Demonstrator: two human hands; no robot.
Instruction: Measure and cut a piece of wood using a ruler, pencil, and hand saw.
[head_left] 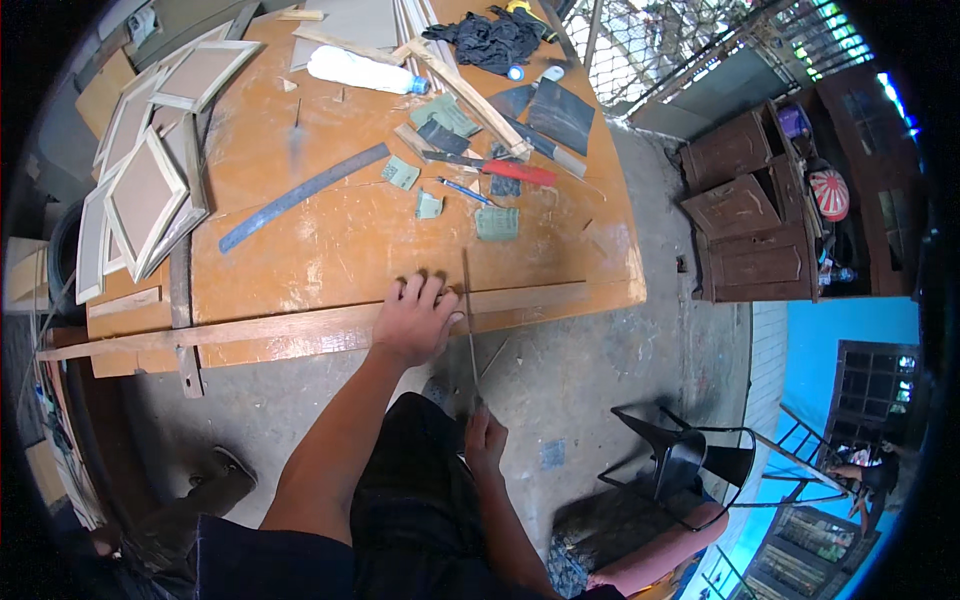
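Note:
A long, thin wooden strip [300, 328] lies along the near edge of the orange-brown table [330, 265]. My left hand [418, 318] presses down on it, fingers curled over its far side and thumb toward the right. Just right of that thumb, a handsaw [469, 330] crosses the strip, its blade seen nearly edge-on. Below the table edge my right hand [485, 440] is closed around the saw's handle, which the fingers mostly hide. How deep the blade sits in the wood cannot be made out.
Farther back lie a metal ruler [300, 198], a red-handled tool [518, 172], sandpaper pieces [497, 223], a white bottle [365, 72] and a black cloth [490, 42]. Wooden frames [145, 205] pile up at left. A black chair [680, 460] stands at right; another person's leg [205, 505] shows lower left.

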